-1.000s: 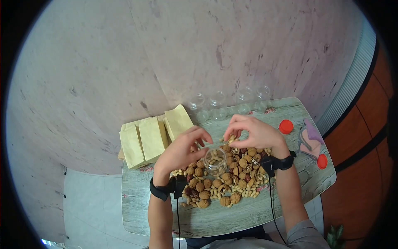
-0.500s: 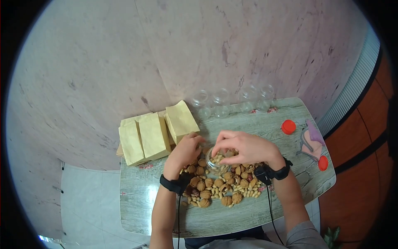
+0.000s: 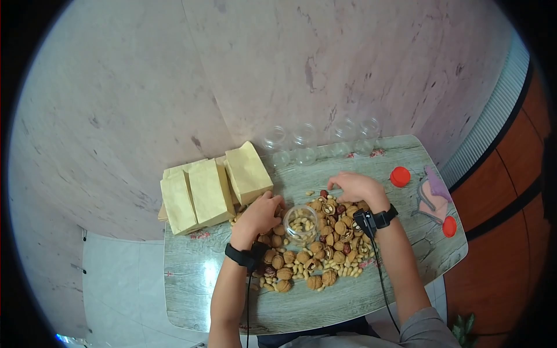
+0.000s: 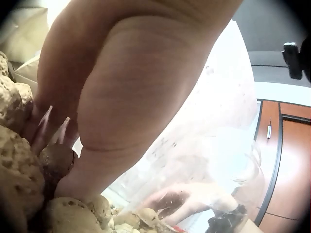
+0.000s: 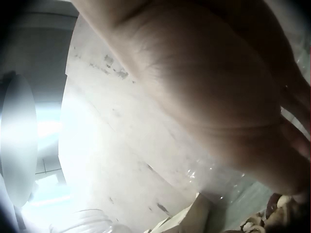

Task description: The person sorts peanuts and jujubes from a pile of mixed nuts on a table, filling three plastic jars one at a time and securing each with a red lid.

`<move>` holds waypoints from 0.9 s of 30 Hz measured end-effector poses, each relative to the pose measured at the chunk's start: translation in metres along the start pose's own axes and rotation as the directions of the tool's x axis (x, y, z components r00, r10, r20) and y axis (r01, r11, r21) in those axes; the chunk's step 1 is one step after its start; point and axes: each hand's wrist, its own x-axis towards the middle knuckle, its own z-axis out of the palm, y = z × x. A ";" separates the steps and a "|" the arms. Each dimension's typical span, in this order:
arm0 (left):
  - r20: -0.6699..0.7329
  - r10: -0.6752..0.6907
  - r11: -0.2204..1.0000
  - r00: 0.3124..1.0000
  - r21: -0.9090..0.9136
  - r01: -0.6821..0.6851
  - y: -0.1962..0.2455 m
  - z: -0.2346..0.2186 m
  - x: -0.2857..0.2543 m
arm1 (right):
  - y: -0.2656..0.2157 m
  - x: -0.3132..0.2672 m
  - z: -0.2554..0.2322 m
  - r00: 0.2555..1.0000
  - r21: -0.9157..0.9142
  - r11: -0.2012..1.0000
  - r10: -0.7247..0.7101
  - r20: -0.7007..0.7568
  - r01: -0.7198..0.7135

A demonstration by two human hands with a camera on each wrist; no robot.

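Note:
A clear jar (image 3: 301,225) holding peanuts stands upright amid a heap of walnuts (image 3: 329,277), peanuts and a few dark red nuts. Left of the jar, my left hand (image 3: 257,216) reaches down with bent fingers into the heap. In the left wrist view, a brown nut (image 4: 59,159) shows between its fingertips and thumb; I cannot tell whether they grip it. My right hand (image 3: 360,188) is over the heap's far right part, fingers loosely bent and apart from the thumb. Its fingertips are partly cut off in the right wrist view.
Paper bags (image 3: 210,194) stand at the table's back left. Several clear jars (image 3: 304,145) line the back edge by the wall. On the right lie a red lid (image 3: 400,177), another red lid (image 3: 449,227) and a pink and purple cloth (image 3: 434,197).
My right hand went over the jar's mouth, then moved away to the right, leaving the jar uncovered. My left hand moved down from beside the jar into the nuts on the left.

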 end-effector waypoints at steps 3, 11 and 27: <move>0.061 -0.012 0.996 0.998 -0.085 0.017 -0.002 -0.001 0.000 | 0.003 0.007 0.003 0.999 0.037 0.999 -0.024 0.025 0.023; -0.001 -0.047 0.991 0.999 -0.128 0.046 0.000 -0.025 -0.014 | 0.002 0.012 0.004 0.982 0.026 0.992 -0.124 0.140 0.122; -0.164 -0.103 0.992 0.981 0.049 0.113 -0.008 -0.022 -0.015 | 0.001 0.004 -0.006 0.993 0.064 0.995 -0.084 0.084 0.079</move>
